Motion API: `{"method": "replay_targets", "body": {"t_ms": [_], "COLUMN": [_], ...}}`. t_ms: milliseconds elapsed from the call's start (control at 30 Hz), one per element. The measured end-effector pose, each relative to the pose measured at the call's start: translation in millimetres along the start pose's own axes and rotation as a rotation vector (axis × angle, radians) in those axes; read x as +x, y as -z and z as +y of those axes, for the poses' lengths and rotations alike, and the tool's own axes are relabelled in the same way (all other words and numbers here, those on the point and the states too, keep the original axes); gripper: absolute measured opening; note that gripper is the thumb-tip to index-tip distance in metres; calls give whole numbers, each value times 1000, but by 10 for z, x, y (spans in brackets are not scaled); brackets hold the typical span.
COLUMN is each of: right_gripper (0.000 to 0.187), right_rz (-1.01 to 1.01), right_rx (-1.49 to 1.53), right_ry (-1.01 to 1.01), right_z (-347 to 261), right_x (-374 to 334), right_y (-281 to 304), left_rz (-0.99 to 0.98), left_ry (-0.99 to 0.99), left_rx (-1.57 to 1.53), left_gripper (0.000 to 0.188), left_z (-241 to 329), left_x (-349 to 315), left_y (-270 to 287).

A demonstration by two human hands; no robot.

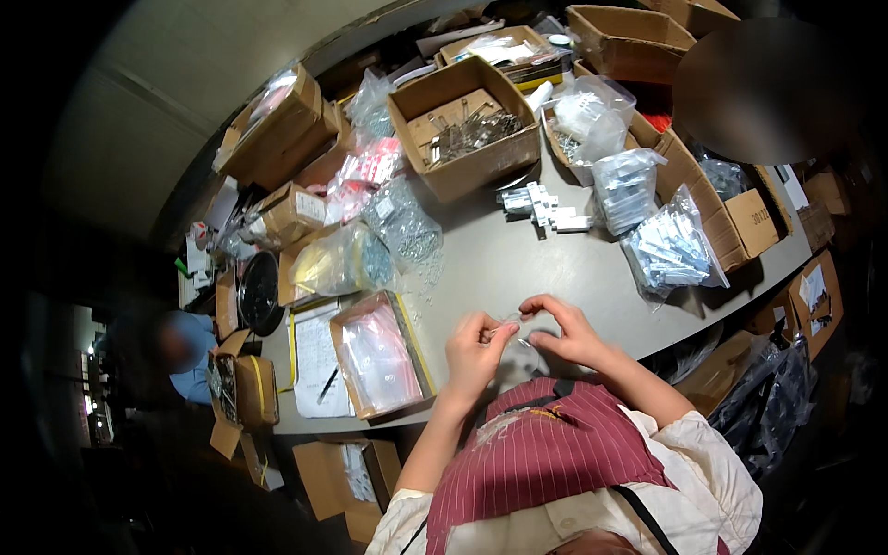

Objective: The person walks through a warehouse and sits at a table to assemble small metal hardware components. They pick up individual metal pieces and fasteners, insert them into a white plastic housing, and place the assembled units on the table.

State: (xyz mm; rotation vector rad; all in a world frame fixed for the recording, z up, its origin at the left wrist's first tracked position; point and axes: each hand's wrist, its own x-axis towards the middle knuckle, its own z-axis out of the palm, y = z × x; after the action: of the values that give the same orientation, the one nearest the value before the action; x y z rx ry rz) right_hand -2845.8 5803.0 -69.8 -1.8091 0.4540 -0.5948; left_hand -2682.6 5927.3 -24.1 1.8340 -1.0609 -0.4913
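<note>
Your left hand [474,347] and right hand [566,331] meet just above the near edge of the grey table [518,268], close to your chest, likely so the work sits right under your eyes. Between them is a small clear bag [511,322], thin and see-through, hard to make out. Left fingers are pinched on its left end; right thumb and forefinger are curled in at its right end, touching it, though whether they truly clamp it is too small to tell. A tiny shiny part seems to sit at the bag, not clear.

Supplies ring you within reach. Flat box of clear bags [379,356] lies just left of your left hand, so empties come easily. Paper with pen [319,370] beside that. Open box of metal parts [465,125] sits straight ahead at the far side. Small pile of white parts [544,207] is loose on the table between that box and your hands. Filled bags [671,248] are stacked to your right, leaning against cartons, apart from the loose stock. Another person [180,351] is far left, not involved.
</note>
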Motion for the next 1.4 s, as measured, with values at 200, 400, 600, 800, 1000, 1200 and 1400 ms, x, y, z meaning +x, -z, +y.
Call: {"method": "replay_targets", "body": {"t_ms": [200,400,600,800,1000,1200,1400], "right_gripper": [44,54,39,26,22,20,21], "right_rz": [-273,-646,-457,-237,-320,-283,-388], "right_rx": [-382,-431,-104,-603,-712,-525,-408], "right_ry": [391,302,138,176,301,302,340], "right_z": [-282,-249,192,808,950,833,949], "right_x": [338,488,1065,1671,1693,1606,1401], "right_y": [-89,-475,-1200,-1761,-1884,-2024,-1659], "left_rz": [-26,199,161,217,164,165,104], "left_ry": [-340,-370,32,103,106,69,42], "left_rx": [276,600,465,115,24,-9,17], "left_gripper": [29,41,33,30,27,27,25], "left_z": [-329,-462,-1536,-1424,-1338,-1404,-1370], "left_x": [-129,-278,-662,-660,-673,-602,-530], "left_y": [267,508,489,640,758,706,694]}}
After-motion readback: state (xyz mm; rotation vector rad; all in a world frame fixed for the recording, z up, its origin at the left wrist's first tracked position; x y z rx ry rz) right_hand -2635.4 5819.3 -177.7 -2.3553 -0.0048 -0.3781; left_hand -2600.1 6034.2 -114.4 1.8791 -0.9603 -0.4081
